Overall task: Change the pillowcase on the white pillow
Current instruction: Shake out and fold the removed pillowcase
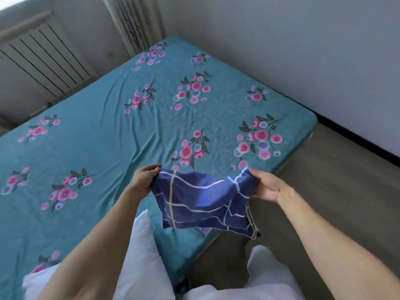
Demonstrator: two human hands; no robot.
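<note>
Above the near edge of the bed [91, 118], a dark blue pillowcase [201, 204] with white and yellow lines is held up in the air between both hands. The left hand [144, 180] is seen with fingers and thumb closed in a pinch on the upper left corner of the cloth. The right hand [265, 186] is seen with its fingers curled round the upper right corner, the cloth gathered in the grip. The top edge sags between the two grips, and the remainder hangs free and folded over itself, clear of the sheet. It is judged that the case is held by its two upper corners so that it may hang out and its open end be found; whether the open end is at the top or the bottom cannot be told, as the cloth is blurred.

The white pillow [140, 252] is noted lying bare on the near part of the bed, below the left forearm and close to the person's body, apart from the pillowcase. No cover is seen on it. The pillow is judged to be placed within easy reach for insertion once the case is opened. The task is judged to be at the stage of preparing the case, with the pillow not yet put in.

Also recorded: a teal flowered sheet [164, 113] over the mattress, a radiator [41, 55] against the far wall, and a curtain [136, 22] in the corner.
</note>
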